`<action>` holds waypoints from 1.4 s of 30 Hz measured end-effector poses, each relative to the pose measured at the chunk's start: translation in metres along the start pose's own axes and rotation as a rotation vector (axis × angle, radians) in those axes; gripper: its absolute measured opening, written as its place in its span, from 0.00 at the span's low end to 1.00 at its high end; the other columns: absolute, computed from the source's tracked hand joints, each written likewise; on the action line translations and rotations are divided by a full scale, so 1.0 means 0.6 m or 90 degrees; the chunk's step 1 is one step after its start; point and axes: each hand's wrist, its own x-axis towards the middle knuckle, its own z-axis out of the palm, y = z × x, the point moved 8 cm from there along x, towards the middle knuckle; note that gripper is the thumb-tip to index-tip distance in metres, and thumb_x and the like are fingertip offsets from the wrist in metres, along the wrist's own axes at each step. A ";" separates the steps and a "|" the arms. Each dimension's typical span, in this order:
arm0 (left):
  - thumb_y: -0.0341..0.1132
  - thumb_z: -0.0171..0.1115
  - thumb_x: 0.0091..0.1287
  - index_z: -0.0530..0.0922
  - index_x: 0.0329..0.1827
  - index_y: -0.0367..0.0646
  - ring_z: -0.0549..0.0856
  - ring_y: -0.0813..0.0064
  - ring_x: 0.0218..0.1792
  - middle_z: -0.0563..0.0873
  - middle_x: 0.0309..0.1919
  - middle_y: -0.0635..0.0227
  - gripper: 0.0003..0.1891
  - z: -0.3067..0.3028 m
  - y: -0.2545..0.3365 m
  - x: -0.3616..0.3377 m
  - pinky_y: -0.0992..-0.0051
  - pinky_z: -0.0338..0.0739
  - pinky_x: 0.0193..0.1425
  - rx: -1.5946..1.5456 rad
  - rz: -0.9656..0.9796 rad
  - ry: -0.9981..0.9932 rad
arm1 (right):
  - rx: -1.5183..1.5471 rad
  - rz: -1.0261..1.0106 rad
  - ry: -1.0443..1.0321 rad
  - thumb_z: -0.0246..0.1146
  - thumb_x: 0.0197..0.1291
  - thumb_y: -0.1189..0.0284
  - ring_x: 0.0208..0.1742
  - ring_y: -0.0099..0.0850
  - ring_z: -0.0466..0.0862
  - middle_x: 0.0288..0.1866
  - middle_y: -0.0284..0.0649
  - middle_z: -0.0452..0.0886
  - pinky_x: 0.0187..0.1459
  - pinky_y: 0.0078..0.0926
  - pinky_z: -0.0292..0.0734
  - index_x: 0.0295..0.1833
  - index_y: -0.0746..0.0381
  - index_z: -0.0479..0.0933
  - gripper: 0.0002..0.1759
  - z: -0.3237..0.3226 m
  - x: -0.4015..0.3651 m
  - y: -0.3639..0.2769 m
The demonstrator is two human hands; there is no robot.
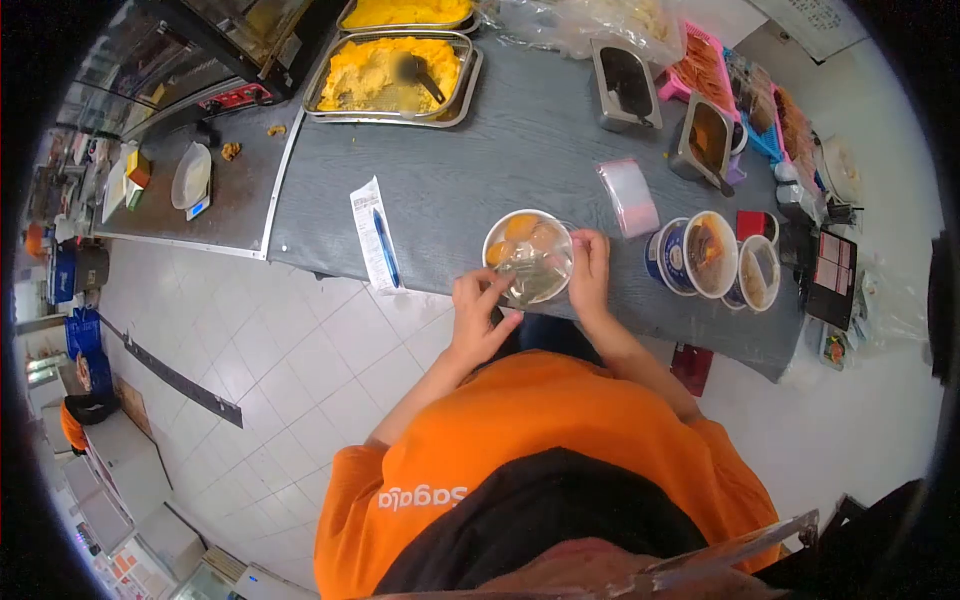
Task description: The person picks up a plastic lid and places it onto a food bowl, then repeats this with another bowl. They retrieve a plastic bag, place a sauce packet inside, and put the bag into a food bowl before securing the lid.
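Observation:
A round white tub (487,240) stands at the near edge of the dark counter, right in front of my body. Several rounded orange and pale pieces (520,228) show inside it. Shiny clear plastic film (535,278) lies over its near half. My left hand (478,315) is at the tub's near left rim, its fingers bent and pinching at the film. My right hand (590,270) curls around the right side of the tub and steadies it. Left of the tub, a blue pen (385,245) rests on a paper slip (367,215).
Right of the tub are a pink-and-clear packet (629,198) and several filled tubs (709,256). Metal containers (625,85) and a pink basket (690,75) stand farther back. A metal tray (390,80) of yellow food holds a dark-handled scoop (425,80). A scale (197,205) is at left.

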 end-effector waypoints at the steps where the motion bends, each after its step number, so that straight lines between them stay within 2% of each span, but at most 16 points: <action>1: 0.49 0.61 0.59 0.75 0.57 0.41 0.68 0.59 0.50 0.73 0.48 0.59 0.27 0.000 0.000 0.000 0.64 0.60 0.54 -0.002 -0.003 0.000 | 0.005 0.002 0.002 0.50 0.66 0.75 0.48 0.39 0.71 0.45 0.47 0.69 0.52 0.32 0.67 0.46 0.68 0.69 0.07 -0.003 -0.006 -0.005; 7: 0.55 0.59 0.60 0.76 0.57 0.45 0.70 0.62 0.50 0.76 0.49 0.63 0.29 0.004 0.006 0.010 0.64 0.57 0.56 0.027 0.023 0.017 | 0.024 -0.018 0.033 0.48 0.70 0.71 0.50 0.39 0.70 0.48 0.47 0.66 0.54 0.34 0.64 0.49 0.67 0.67 0.10 -0.004 -0.029 -0.031; 10: 0.49 0.59 0.63 0.78 0.53 0.44 0.71 0.65 0.48 0.79 0.45 0.65 0.22 -0.009 -0.009 0.008 0.68 0.62 0.55 -0.026 -0.032 0.090 | 0.019 -0.019 0.033 0.48 0.70 0.70 0.50 0.39 0.69 0.48 0.47 0.65 0.55 0.35 0.64 0.49 0.67 0.67 0.11 -0.003 -0.026 -0.046; 12: 0.37 0.63 0.61 0.80 0.46 0.44 0.71 0.66 0.46 0.80 0.38 0.67 0.12 -0.018 -0.010 0.007 0.69 0.63 0.53 -0.078 -0.039 0.144 | 0.037 -0.009 0.031 0.48 0.70 0.70 0.50 0.39 0.69 0.48 0.47 0.65 0.55 0.35 0.64 0.49 0.67 0.67 0.11 -0.002 -0.024 -0.047; 16: 0.28 0.62 0.58 0.79 0.39 0.43 0.72 0.66 0.46 0.78 0.40 0.64 0.06 -0.014 -0.022 0.002 0.70 0.65 0.51 -0.039 -0.086 0.184 | -0.016 -0.057 0.020 0.50 0.69 0.71 0.47 0.40 0.70 0.47 0.49 0.66 0.52 0.36 0.66 0.50 0.67 0.67 0.11 0.006 -0.013 -0.067; 19: 0.30 0.61 0.61 0.77 0.39 0.43 0.73 0.61 0.48 0.76 0.45 0.59 0.05 -0.007 -0.037 -0.001 0.66 0.64 0.55 0.043 -0.144 0.213 | -0.027 -0.077 0.009 0.51 0.68 0.71 0.46 0.41 0.70 0.46 0.49 0.66 0.50 0.37 0.67 0.50 0.67 0.67 0.11 0.016 -0.005 -0.062; 21: 0.32 0.55 0.67 0.72 0.45 0.38 0.73 0.60 0.51 0.73 0.51 0.54 0.08 -0.001 -0.056 -0.003 0.65 0.63 0.60 -0.080 -0.130 0.297 | -0.042 -0.096 0.003 0.52 0.67 0.71 0.45 0.42 0.71 0.46 0.49 0.66 0.50 0.37 0.67 0.50 0.67 0.68 0.12 0.019 -0.006 -0.059; 24: 0.34 0.48 0.72 0.66 0.50 0.34 0.72 0.60 0.54 0.70 0.55 0.51 0.12 0.026 -0.066 0.004 0.64 0.63 0.62 -0.220 -0.200 0.281 | -0.062 -0.085 -0.007 0.52 0.67 0.70 0.46 0.43 0.70 0.46 0.50 0.65 0.51 0.38 0.66 0.50 0.67 0.68 0.12 0.024 -0.006 -0.058; 28: 0.34 0.45 0.73 0.64 0.53 0.32 0.72 0.62 0.55 0.70 0.57 0.51 0.13 0.047 -0.076 -0.002 0.66 0.64 0.62 -0.176 -0.181 0.328 | -0.126 -0.134 0.038 0.51 0.68 0.72 0.49 0.42 0.69 0.49 0.50 0.65 0.55 0.35 0.66 0.52 0.67 0.67 0.12 0.023 -0.013 -0.042; 31: 0.34 0.44 0.73 0.64 0.56 0.31 0.72 0.62 0.56 0.70 0.58 0.50 0.15 0.048 -0.074 0.004 0.67 0.64 0.62 -0.254 -0.187 0.358 | -0.142 -0.148 0.072 0.50 0.69 0.70 0.50 0.40 0.70 0.50 0.48 0.66 0.54 0.34 0.67 0.53 0.67 0.67 0.13 0.020 -0.015 -0.029; 33: 0.33 0.45 0.73 0.67 0.57 0.31 0.74 0.63 0.56 0.74 0.54 0.52 0.16 0.040 -0.065 0.007 0.67 0.66 0.61 -0.138 -0.187 0.370 | -0.151 -0.163 0.088 0.49 0.70 0.69 0.50 0.38 0.71 0.52 0.47 0.67 0.52 0.33 0.69 0.54 0.66 0.67 0.14 0.026 -0.019 -0.020; 35: 0.33 0.46 0.73 0.69 0.55 0.32 0.76 0.66 0.53 0.76 0.51 0.53 0.15 0.041 -0.079 0.010 0.68 0.68 0.59 -0.161 -0.191 0.345 | 0.188 0.087 0.072 0.46 0.72 0.66 0.46 0.30 0.74 0.51 0.42 0.72 0.46 0.26 0.72 0.54 0.66 0.69 0.16 0.042 -0.021 0.041; 38: 0.33 0.48 0.72 0.72 0.52 0.33 0.79 0.71 0.47 0.80 0.45 0.57 0.13 0.044 -0.095 0.017 0.71 0.72 0.53 -0.233 -0.227 0.319 | 0.257 0.180 0.048 0.47 0.73 0.65 0.51 0.29 0.75 0.52 0.45 0.76 0.54 0.26 0.70 0.54 0.68 0.71 0.17 0.047 -0.020 0.058; 39: 0.32 0.50 0.72 0.74 0.51 0.34 0.80 0.73 0.44 0.81 0.42 0.59 0.11 0.046 -0.103 0.018 0.73 0.74 0.50 -0.281 -0.257 0.322 | 0.256 0.181 0.049 0.47 0.73 0.65 0.51 0.29 0.75 0.52 0.45 0.76 0.54 0.26 0.70 0.54 0.68 0.71 0.17 0.045 -0.018 0.055; 41: 0.33 0.50 0.72 0.74 0.51 0.34 0.79 0.76 0.44 0.81 0.42 0.61 0.12 0.050 -0.118 0.017 0.75 0.73 0.50 -0.321 -0.284 0.308 | 0.292 0.321 0.062 0.51 0.71 0.62 0.45 0.24 0.76 0.45 0.40 0.78 0.48 0.22 0.72 0.49 0.67 0.74 0.17 0.048 -0.023 0.072; 42: 0.34 0.50 0.73 0.74 0.51 0.34 0.78 0.78 0.44 0.80 0.43 0.64 0.13 0.055 -0.128 0.016 0.78 0.72 0.50 -0.359 -0.310 0.294 | 0.292 0.322 0.063 0.51 0.71 0.62 0.45 0.24 0.76 0.45 0.40 0.78 0.48 0.22 0.72 0.49 0.67 0.74 0.17 0.046 -0.019 0.069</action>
